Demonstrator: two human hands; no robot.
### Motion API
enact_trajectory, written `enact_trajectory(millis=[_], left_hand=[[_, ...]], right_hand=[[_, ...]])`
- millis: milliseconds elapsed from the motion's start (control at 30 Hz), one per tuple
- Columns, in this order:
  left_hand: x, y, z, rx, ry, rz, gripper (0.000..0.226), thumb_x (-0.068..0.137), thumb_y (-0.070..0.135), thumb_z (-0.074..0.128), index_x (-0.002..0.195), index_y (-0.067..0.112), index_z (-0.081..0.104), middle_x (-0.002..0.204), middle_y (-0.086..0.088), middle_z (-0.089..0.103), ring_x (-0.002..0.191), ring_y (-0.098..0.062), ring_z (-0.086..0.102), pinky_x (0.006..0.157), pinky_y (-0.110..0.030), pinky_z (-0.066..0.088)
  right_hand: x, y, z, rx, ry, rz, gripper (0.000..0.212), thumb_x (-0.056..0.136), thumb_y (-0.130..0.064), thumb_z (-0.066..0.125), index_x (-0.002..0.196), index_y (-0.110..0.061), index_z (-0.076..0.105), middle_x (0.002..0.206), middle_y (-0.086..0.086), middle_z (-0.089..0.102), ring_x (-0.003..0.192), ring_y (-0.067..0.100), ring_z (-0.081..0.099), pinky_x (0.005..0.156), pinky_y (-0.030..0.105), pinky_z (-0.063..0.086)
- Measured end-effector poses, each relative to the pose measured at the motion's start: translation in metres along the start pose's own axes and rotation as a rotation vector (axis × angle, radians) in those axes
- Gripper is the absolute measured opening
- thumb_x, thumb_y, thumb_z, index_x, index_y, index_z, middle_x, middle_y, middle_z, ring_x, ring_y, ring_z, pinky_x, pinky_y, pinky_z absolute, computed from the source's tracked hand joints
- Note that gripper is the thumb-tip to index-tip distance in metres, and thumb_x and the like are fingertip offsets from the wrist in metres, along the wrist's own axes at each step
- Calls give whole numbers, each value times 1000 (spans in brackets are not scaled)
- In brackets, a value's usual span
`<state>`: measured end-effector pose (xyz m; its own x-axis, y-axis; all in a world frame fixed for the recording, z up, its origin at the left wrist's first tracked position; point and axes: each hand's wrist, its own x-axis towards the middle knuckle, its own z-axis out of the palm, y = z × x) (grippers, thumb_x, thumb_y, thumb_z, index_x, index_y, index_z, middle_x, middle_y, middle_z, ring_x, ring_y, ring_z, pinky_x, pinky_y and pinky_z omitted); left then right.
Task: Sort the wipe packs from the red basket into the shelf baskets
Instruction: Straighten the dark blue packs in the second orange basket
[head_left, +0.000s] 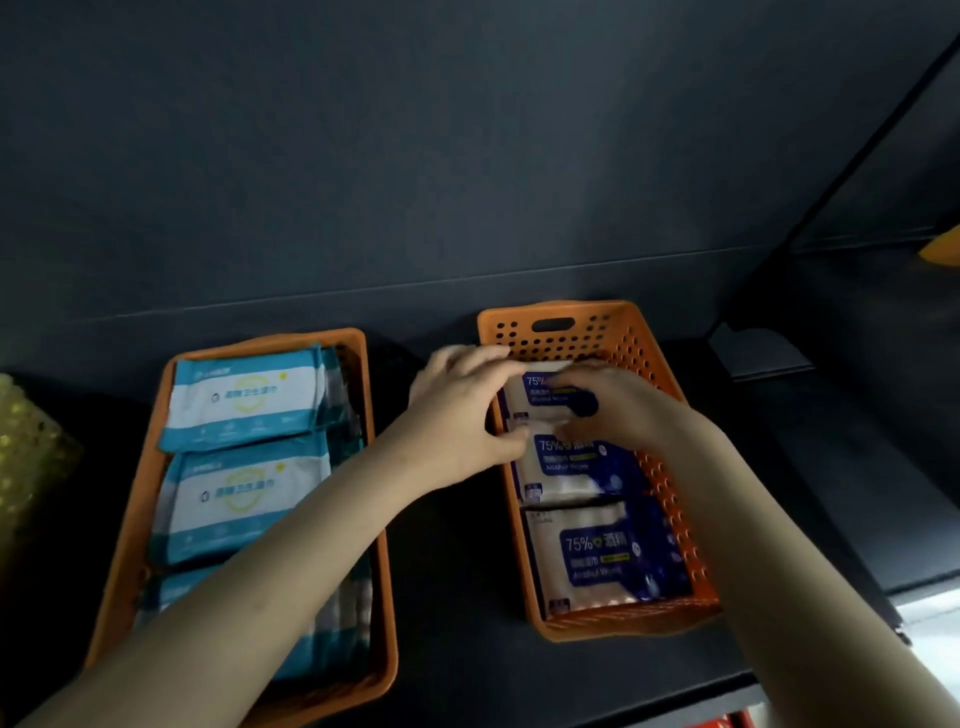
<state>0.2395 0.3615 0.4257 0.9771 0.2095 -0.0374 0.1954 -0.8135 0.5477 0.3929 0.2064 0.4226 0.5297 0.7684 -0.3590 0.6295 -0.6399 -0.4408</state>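
Two orange baskets stand on a dark shelf. The right basket (566, 327) holds dark blue and white alcohol wipe packs in a row, among them a front pack (608, 561) and a middle pack (576, 467). Both my hands reach to the rearmost blue pack (540, 395). My left hand (457, 415) grips its left edge with thumb below and fingers over the top. My right hand (618, 405) lies curled over its right side. The left basket (358, 364) is filled with light blue and white wipe packs (244, 400).
A yellowish perforated basket (26, 452) sits at the far left edge. A strip of dark shelf (447, 571) lies between the two orange baskets. A bit of red (722, 719) shows below the shelf's front edge at bottom right. A yellow-orange thing (943, 244) shows at the right.
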Motion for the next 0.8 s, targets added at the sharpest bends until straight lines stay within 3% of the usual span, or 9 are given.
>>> enact_trajectory(millis=[100, 200, 267, 400, 500, 567, 600, 700, 800], left_hand=[[24, 12, -12, 41, -10, 112, 65, 86, 35, 67, 145, 28, 40, 153, 8, 32, 139, -15, 23, 112, -33, 22], [59, 25, -15, 4, -193, 144, 58, 85, 21, 71, 139, 21, 50, 139, 2, 49, 118, -11, 51, 90, -18, 38], [84, 31, -14, 138, -334, 173, 54, 84, 20, 74, 135, 19, 55, 131, 1, 57, 109, -13, 56, 81, -21, 42], [122, 32, -4, 286, -548, 189, 55, 82, 18, 76, 133, 22, 56, 126, 1, 59, 101, -18, 61, 86, -33, 53], [136, 29, 6, 322, -601, 180, 53, 81, 14, 75, 130, 25, 59, 116, 2, 59, 76, -15, 63, 64, -28, 54], [140, 24, 10, 277, -587, 159, 52, 81, 12, 75, 129, 26, 60, 104, 7, 58, 70, -11, 60, 55, -22, 49], [141, 21, 10, 262, -584, 149, 52, 81, 13, 75, 129, 27, 60, 105, 9, 58, 74, -11, 61, 57, -22, 51], [142, 16, 12, 272, -591, 143, 55, 81, 17, 76, 131, 30, 58, 122, 5, 58, 98, -18, 61, 83, -35, 56], [138, 20, 18, 353, -593, 176, 60, 79, 19, 78, 134, 27, 56, 130, 0, 53, 108, -22, 58, 89, -40, 55]], right_hand=[[-19, 4, -6, 41, 56, 37, 64, 79, -28, 77, 136, -28, 50, 137, -6, 50, 123, 13, 49, 102, 34, 42], [-38, 4, -1, 33, 67, 102, 50, 78, -28, 78, 124, -29, 57, 118, -10, 55, 109, 12, 55, 94, 34, 49], [-48, 4, 9, 75, 93, 157, 46, 79, -29, 77, 121, -30, 58, 114, -12, 56, 104, 11, 56, 91, 32, 50], [-57, 6, 29, 174, 197, 198, 47, 82, -30, 75, 125, -33, 58, 111, -16, 56, 95, 3, 50, 71, 9, 35], [-54, 4, 37, 212, 236, 219, 48, 80, -27, 77, 124, -31, 58, 120, -10, 59, 102, 7, 55, 81, 17, 43], [-51, 2, 39, 194, 228, 235, 49, 79, -26, 78, 123, -30, 58, 121, -8, 59, 104, 8, 55, 88, 22, 46], [-50, 1, 39, 184, 224, 239, 49, 78, -26, 78, 123, -30, 58, 121, -8, 59, 104, 8, 55, 90, 23, 46], [-47, 2, 39, 152, 209, 249, 52, 78, -26, 79, 124, -28, 57, 122, -6, 58, 106, 11, 56, 91, 27, 48], [-46, 0, 39, 113, 208, 243, 51, 77, -26, 80, 123, -28, 57, 119, -5, 58, 103, 12, 55, 88, 26, 47]])
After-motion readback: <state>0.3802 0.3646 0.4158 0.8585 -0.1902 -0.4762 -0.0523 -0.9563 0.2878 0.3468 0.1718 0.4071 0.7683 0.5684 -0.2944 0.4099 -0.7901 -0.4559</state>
